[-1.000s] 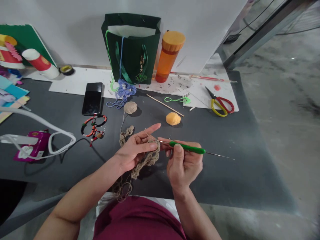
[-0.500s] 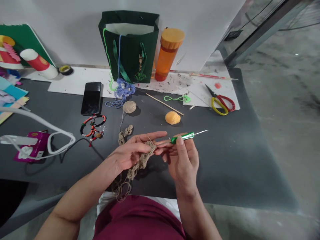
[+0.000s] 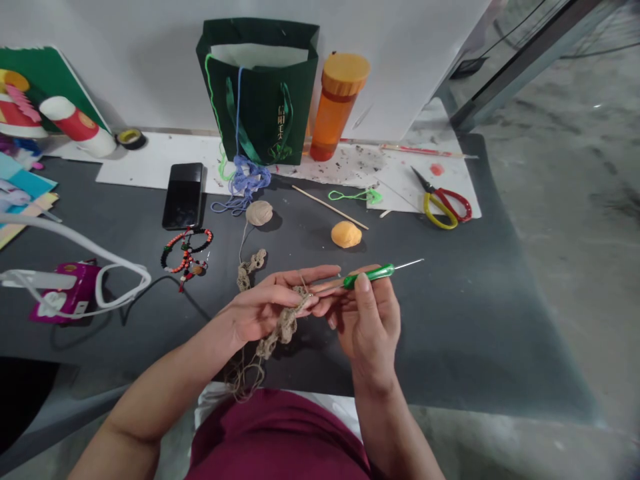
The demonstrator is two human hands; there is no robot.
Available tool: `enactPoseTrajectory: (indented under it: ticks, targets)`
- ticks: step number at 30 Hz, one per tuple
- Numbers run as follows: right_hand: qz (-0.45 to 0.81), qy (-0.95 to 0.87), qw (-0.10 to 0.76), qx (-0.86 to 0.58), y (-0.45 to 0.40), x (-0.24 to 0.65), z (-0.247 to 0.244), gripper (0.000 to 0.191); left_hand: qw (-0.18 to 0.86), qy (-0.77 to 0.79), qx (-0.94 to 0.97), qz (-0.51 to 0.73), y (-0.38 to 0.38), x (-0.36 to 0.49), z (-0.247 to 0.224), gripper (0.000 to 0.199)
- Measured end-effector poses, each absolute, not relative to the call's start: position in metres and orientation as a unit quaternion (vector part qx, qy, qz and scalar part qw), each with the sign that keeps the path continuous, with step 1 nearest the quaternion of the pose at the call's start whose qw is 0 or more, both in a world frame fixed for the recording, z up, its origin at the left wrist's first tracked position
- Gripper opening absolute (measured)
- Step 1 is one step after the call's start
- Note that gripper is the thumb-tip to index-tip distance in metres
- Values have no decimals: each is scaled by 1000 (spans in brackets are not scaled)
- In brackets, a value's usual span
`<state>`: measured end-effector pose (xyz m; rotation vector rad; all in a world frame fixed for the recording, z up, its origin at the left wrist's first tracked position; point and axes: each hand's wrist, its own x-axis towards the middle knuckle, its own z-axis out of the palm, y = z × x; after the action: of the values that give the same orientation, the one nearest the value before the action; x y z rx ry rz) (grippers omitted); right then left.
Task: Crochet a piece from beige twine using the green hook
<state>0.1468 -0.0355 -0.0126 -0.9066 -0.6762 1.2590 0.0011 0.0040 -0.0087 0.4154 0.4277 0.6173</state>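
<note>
My left hand pinches a strip of beige crochet work between thumb and fingers, with yarn running over the raised index finger. My right hand is closed round the green handle of a crochet hook. One thin metal end of the hook points right; the other end meets the crochet work at my left fingertips. Loose beige yarn hangs below my left hand at the table's front edge. Part of the strip lies beyond that hand, and a strand runs up to a beige yarn ball.
Past my hands lie an orange-yellow ball, a thin stick, scissors, a phone and a beaded bracelet. A green paper bag and an orange bottle stand against the wall. A white cable curves at left.
The crochet hook and my right hand have shifted slightly to the right. My left fingertips have moved a little the same way, still pinching the crochet work.
</note>
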Motion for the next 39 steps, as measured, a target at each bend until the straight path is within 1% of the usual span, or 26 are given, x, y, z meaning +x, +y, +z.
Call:
enactPoseTrajectory:
  ticks: [4,8,10,13,15,17,19,22,24,26,28,32,34,36,37,39]
  targets:
    - [592,-262,650,-399,-33,148,-13,24,899,218,233,301,3,-1,-8,50]
    - [627,-230,635,-388,-29,146,-15,26,852,303,293,309,-2,-2,-5,56]
    - [621,-234,645,-379,-28,144,-17,25,792,364,341,352,-5,0,-3,61]
    - [572,-273,670,-388,-29,139,-21,22,645,454,444,425,-9,5,-3,62]
    - [527,-307,672,-420,-31,136,-26,19,567,489,497,439,-12,8,-4,63]
    - [491,-331,659,-463,-35,134,-31,16,530,505,529,430,-15,9,-6,65]
    - [470,-329,646,-504,-37,134,-34,16,530,509,539,410,-16,9,-6,68]
    - [484,-276,646,-522,-35,134,-34,24,605,481,509,380,-14,9,-6,73]
    - [514,-243,644,-511,-32,135,-30,29,666,449,468,369,-9,7,-6,69]
    - [545,-223,637,-497,-28,137,-24,32,701,428,442,361,-5,3,-6,59]
    - [571,-210,629,-484,-26,139,-19,34,709,418,449,349,-1,-1,-6,55]
    - [612,-195,616,-456,-23,145,-15,37,681,407,520,318,4,-10,-1,56]
    - [634,-191,612,-432,-21,148,-15,36,672,394,545,309,6,-14,4,45]
    - [661,-183,607,-401,-20,151,-16,35,678,385,550,300,8,-16,8,25]
    - [675,-176,604,-385,-19,153,-17,35,683,389,545,292,9,-18,10,19]
    - [701,-163,595,-359,-17,157,-18,34,692,411,525,278,10,-20,11,20]
